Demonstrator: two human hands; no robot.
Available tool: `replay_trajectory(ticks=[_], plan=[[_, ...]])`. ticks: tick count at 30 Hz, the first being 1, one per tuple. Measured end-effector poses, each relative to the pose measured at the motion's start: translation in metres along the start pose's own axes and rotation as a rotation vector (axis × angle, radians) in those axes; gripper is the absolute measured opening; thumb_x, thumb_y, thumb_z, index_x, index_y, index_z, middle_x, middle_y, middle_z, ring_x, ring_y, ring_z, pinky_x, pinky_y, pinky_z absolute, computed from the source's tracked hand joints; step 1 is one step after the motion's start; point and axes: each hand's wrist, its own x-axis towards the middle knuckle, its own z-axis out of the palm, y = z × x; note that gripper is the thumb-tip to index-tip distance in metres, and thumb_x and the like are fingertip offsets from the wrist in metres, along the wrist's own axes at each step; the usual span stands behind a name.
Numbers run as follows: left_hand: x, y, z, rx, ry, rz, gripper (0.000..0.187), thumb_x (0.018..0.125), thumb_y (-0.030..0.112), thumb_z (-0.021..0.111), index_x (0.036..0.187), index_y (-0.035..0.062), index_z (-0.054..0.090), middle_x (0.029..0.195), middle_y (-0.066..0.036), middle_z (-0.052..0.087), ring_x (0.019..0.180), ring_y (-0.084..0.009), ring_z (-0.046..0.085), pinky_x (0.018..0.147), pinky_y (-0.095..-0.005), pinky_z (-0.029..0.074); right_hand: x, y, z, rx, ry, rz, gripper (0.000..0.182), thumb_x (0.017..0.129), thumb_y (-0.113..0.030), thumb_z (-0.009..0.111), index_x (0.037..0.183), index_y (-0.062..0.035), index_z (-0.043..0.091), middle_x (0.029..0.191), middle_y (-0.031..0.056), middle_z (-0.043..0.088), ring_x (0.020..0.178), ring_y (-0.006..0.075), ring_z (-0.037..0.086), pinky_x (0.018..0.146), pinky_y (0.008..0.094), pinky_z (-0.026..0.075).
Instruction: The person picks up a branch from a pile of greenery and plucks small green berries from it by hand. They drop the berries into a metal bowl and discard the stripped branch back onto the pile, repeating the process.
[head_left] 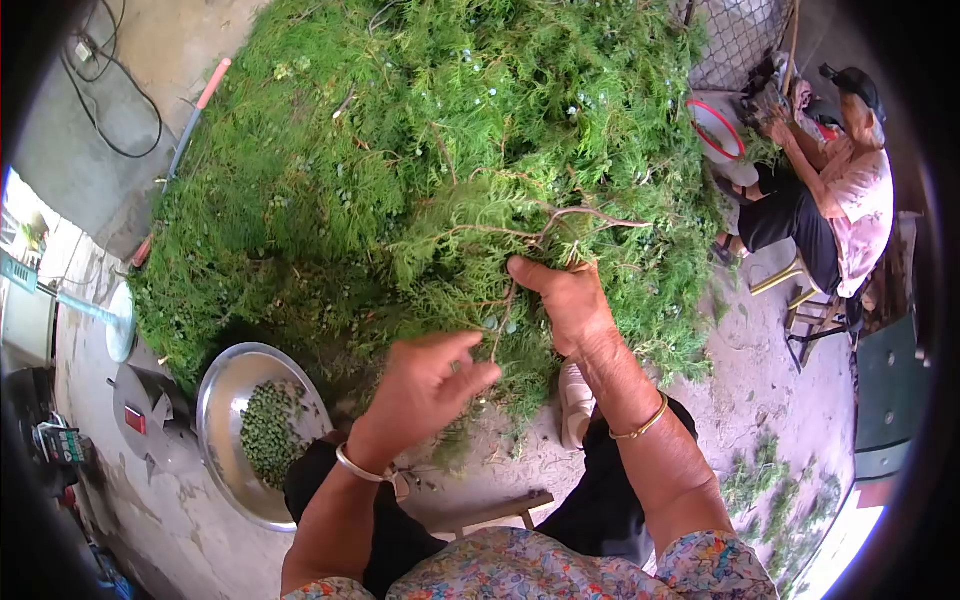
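Observation:
My right hand (568, 300) is closed round a leafy green branch (545, 235), whose brown stems fork above the thumb. Just left of it, my left hand (430, 380) hovers near the lower end of a thin stem, thumb and fingers apart, slightly blurred; nothing shows between them. Beneath and beyond both hands spreads a large heap of green cuttings (330, 170) with small pale berries. A metal basin (226, 420) at the lower left holds many small green berries (268, 430).
A seated person (850, 190) at the right handles greenery beside a red-rimmed container (715, 130). A pale green fan (120, 320) stands at the left. Cables (110, 140) lie at the upper left. Loose sprigs (760, 485) are scattered at the lower right.

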Motion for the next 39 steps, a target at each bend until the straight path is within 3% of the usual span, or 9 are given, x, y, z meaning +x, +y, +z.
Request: replay_trajectory(ticks=[2,6,13,18,26,32,36,38,39], plan=[[0.000,0.001,-0.007,-0.170,0.237,-0.125,0.017,0.082,0.006,0.064,0.095,-0.0039,0.065,0.071,-0.004,0.064,0.054,-0.0054,0.054,0.049,-0.0184,0.044,0.001,0.000,-0.002,0.058,0.009,-0.016,0.028,0.079,-0.003,0.063,0.106,0.0004,0.057,0.098,0.0097,0.063,0.088,0.0194,0.056,0.084,0.0348,0.044],[0.005,0.000,-0.015,-0.165,0.395,-0.088,0.011,0.082,0.003,0.062,0.089,-0.0051,0.065,0.069,-0.005,0.062,0.053,-0.0063,0.054,0.048,-0.0181,0.043,0.001,0.004,-0.001,0.015,0.051,-0.101,0.028,0.079,-0.002,0.063,0.106,-0.0009,0.057,0.100,0.0090,0.062,0.089,0.0191,0.056,0.084,0.0349,0.044],[0.005,-0.006,0.014,-0.496,0.173,-0.500,0.013,0.080,0.000,0.062,0.093,-0.0044,0.063,0.069,-0.003,0.059,0.052,-0.0053,0.050,0.046,-0.0193,0.039,-0.005,0.009,0.006,0.003,0.042,-0.106,0.019,0.081,-0.003,0.062,0.100,-0.0023,0.059,0.093,0.0042,0.063,0.083,0.0147,0.056,0.077,0.0309,0.045],[0.012,0.004,0.018,-0.577,0.364,-0.424,0.018,0.078,-0.001,0.064,0.096,-0.0029,0.062,0.068,-0.001,0.059,0.052,-0.0045,0.048,0.045,-0.0186,0.037,-0.002,0.016,0.008,0.088,0.024,-0.098,0.017,0.082,-0.004,0.061,0.099,-0.0016,0.060,0.090,0.0034,0.063,0.080,0.0136,0.055,0.074,0.0301,0.046],[0.011,0.001,0.016,-0.393,0.082,-0.337,0.011,0.079,-0.001,0.063,0.089,-0.0052,0.059,0.068,-0.002,0.059,0.057,-0.0058,0.055,0.051,-0.0195,0.044,-0.003,0.018,0.005,0.160,0.010,-0.040,0.017,0.082,-0.003,0.061,0.099,-0.0024,0.060,0.090,0.0035,0.062,0.079,0.0142,0.055,0.074,0.0301,0.045],[0.011,0.003,0.017,-0.515,0.032,-0.424,0.010,0.081,0.004,0.062,0.083,-0.0049,0.058,0.067,-0.002,0.057,0.056,-0.0053,0.050,0.048,-0.0212,0.041,-0.001,0.019,0.006,0.160,0.072,-0.128,0.016,0.082,-0.003,0.061,0.098,-0.0020,0.059,0.086,0.0058,0.062,0.073,0.0164,0.059,0.066,0.0310,0.051],[0.009,-0.009,0.022,-0.418,0.036,-0.381,0.012,0.081,0.007,0.062,0.082,-0.0042,0.058,0.066,-0.003,0.057,0.055,-0.0066,0.051,0.047,-0.0220,0.040,-0.001,0.013,-0.001,0.142,0.089,-0.074,0.023,0.081,0.001,0.060,0.103,-0.0023,0.058,0.094,0.0047,0.062,0.083,0.0152,0.055,0.077,0.0303,0.045],[0.006,-0.006,0.025,-0.592,0.270,-0.672,0.010,0.082,0.008,0.059,0.084,-0.0025,0.059,0.071,-0.008,0.060,0.057,-0.0102,0.053,0.051,-0.0232,0.044,0.003,0.008,-0.004,0.103,0.115,-0.104,0.025,0.080,0.001,0.061,0.105,-0.0024,0.058,0.095,0.0048,0.062,0.084,0.0155,0.055,0.078,0.0304,0.045],[0.005,-0.008,0.025,-0.592,0.270,-0.674,0.010,0.082,0.008,0.059,0.084,-0.0025,0.059,0.071,-0.008,0.060,0.057,-0.0102,0.053,0.051,-0.0232,0.044,0.005,0.004,-0.006,0.163,0.169,-0.120,0.025,0.081,0.001,0.061,0.105,-0.0026,0.058,0.095,0.0047,0.062,0.084,0.0156,0.055,0.077,0.0305,0.045]])
